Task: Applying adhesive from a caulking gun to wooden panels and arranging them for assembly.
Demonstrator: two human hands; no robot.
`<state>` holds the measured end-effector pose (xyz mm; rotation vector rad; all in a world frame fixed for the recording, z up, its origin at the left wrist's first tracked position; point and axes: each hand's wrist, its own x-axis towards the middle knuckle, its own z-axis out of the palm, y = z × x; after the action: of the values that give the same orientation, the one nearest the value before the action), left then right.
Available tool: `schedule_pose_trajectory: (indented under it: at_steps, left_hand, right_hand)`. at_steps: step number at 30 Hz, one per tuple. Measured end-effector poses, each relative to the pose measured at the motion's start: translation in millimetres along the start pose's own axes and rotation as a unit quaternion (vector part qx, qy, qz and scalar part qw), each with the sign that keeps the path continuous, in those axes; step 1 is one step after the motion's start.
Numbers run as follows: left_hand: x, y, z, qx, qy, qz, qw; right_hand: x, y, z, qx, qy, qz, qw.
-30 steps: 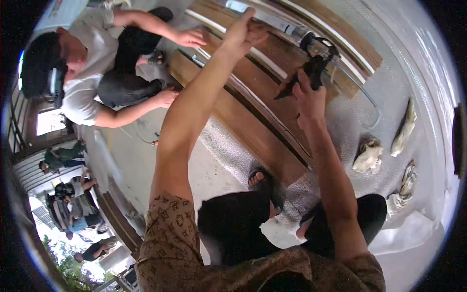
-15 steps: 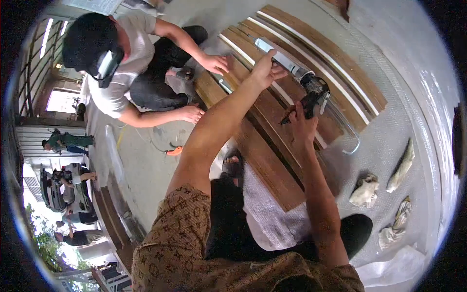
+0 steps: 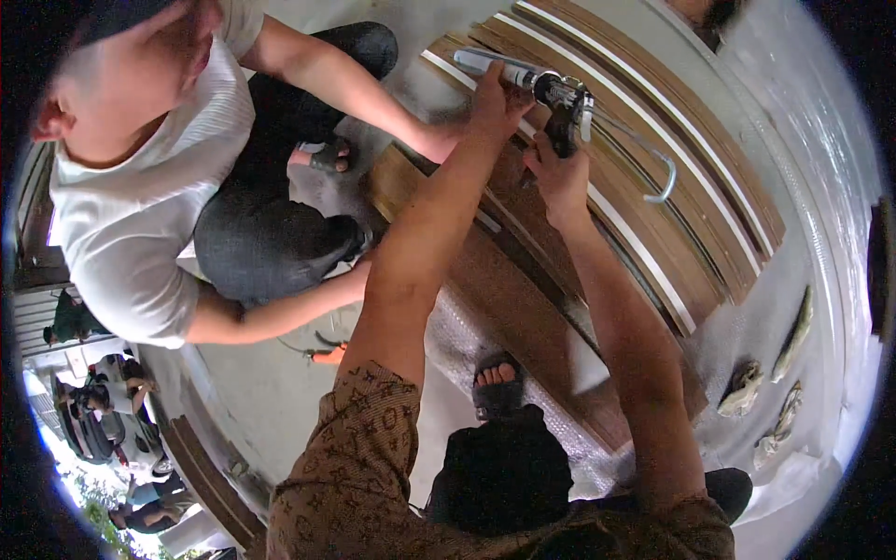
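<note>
A caulking gun (image 3: 563, 93) with a pale cartridge (image 3: 485, 64) is held in both my hands above wooden boards (image 3: 686, 282) that carry white strips. My left hand (image 3: 499, 105) wraps around the cartridge from below. Lower down, my right hand (image 3: 560, 182) grips the dark handle. The gun's hooked metal rod (image 3: 661, 187) sticks out to the right over the boards. Across from my left arm, a co-worker in a white shirt (image 3: 149, 224) crouches and leans in. Both the co-worker's hands are largely hidden behind my left forearm.
A separate brown board (image 3: 523, 303) lies nearer me over bubble wrap (image 3: 459, 322), beside my sandalled foot (image 3: 497, 387). An orange-handled tool (image 3: 330, 356) rests on the floor at left. Crumpled rags (image 3: 742, 390) lie at right. People and a vehicle are at far left.
Both my hands have moved the caulking gun up and slightly left. The co-worker has leaned closer, reaching in behind my left arm. The view has shifted, and my foot now shows nearer the middle.
</note>
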<state>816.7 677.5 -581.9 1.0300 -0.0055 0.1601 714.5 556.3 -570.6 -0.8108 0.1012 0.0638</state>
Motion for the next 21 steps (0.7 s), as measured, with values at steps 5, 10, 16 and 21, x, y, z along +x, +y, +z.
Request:
schedule_pose_trajectory:
  at_steps: [5, 10, 16, 21]
  left_hand:
    - [14.5, -11.0, 12.8, -0.092, 0.106, -0.016, 0.99]
    - [47.3, 3.0, -45.4, -0.188, 0.144, -0.144, 0.961]
    - [53.8, -5.2, -65.2, -0.166, 0.149, -0.143, 0.964]
    - [41.9, 17.3, -72.1, -0.144, 0.076, -0.096, 0.982]
  right_hand:
    - [41.7, 21.6, -16.7, -0.351, 0.038, -0.048, 0.934]
    - [38.8, 37.7, 25.6, -0.434, 0.029, -0.102, 0.894]
    - [49.8, 50.8, 19.3, -0.466, 0.049, -0.045, 0.882]
    - [30.4, 34.4, 53.4, -0.455, 0.048, -0.027, 0.889]
